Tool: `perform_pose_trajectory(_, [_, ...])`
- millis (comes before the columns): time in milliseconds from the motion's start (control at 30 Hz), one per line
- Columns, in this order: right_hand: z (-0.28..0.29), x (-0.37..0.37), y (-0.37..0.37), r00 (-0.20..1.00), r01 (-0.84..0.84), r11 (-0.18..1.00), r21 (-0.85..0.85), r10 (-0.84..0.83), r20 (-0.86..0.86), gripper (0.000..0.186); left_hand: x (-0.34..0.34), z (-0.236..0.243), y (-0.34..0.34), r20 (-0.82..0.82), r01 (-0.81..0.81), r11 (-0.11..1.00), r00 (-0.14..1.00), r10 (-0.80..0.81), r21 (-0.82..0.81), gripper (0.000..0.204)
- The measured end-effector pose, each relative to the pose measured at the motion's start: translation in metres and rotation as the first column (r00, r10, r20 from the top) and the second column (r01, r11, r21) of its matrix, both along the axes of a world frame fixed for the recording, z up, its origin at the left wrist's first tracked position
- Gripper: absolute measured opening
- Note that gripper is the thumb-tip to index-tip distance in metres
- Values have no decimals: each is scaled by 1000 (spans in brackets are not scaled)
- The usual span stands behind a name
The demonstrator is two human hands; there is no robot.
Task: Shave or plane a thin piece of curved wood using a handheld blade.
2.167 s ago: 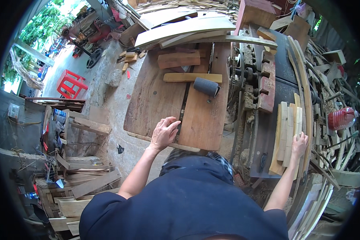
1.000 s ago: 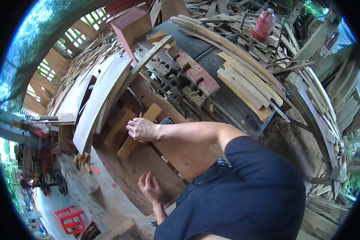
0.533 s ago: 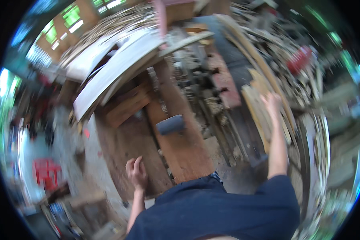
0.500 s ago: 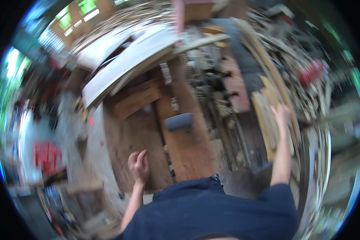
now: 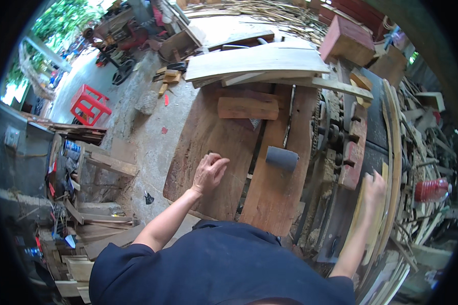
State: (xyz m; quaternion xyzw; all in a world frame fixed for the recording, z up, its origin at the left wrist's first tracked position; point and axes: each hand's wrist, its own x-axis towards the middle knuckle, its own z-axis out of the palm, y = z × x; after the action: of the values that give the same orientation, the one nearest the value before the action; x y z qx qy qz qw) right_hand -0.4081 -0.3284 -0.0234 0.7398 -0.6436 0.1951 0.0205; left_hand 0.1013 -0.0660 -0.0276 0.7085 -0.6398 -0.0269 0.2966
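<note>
My left hand (image 5: 210, 173) hovers over a wide brown wooden plank (image 5: 208, 122) at the left of the bench. Its fingers are loosely curled and nothing shows between them. On the right, my right hand (image 5: 374, 188) is bent at or just above some pale wood strips (image 5: 381, 203). Motion smears its fingers, so I cannot tell whether it grips a strip. A grey sanding roll or cylinder (image 5: 282, 158) lies on the second brown plank (image 5: 272, 198), between my hands. Farther back, a short reddish wood block (image 5: 248, 108) rests across the planks.
Pale curved boards (image 5: 259, 61) span the far end. A worn red metal part (image 5: 354, 157) and dark machinery stand right of the planks. Beyond lie long strips and a red plastic bottle (image 5: 432, 189). A red stool (image 5: 90, 105) stands at far left; scrap wood (image 5: 112, 161) is nearer.
The view has swung toward the left, so the bench sits farther right in it and looks sharper. My right hand has changed from outstretched to more bent over the strips.
</note>
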Motion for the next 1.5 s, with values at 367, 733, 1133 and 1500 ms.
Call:
perform_pose_trajectory(367, [5,263,77,713,-699,685,205,687,139,68,-7,7,-66,-194,99,988,973,-121,-118,35])
perform_pose_trajectory(733, [-5,102,-13,896,-66,977,-202,147,418,24,-90,13,-81,197,368,928,907,-372,57,51])
perform_pose_trajectory(1133, [-113,-196,-50,906,410,909,78,-416,81,33,-98,-8,-60,333,328,921,862,-383,211,47])
perform_pose_trajectory(1500, [-124,-253,-89,839,488,841,235,-377,-392,30,-96,-3,-63,238,340,934,903,-357,112,45])
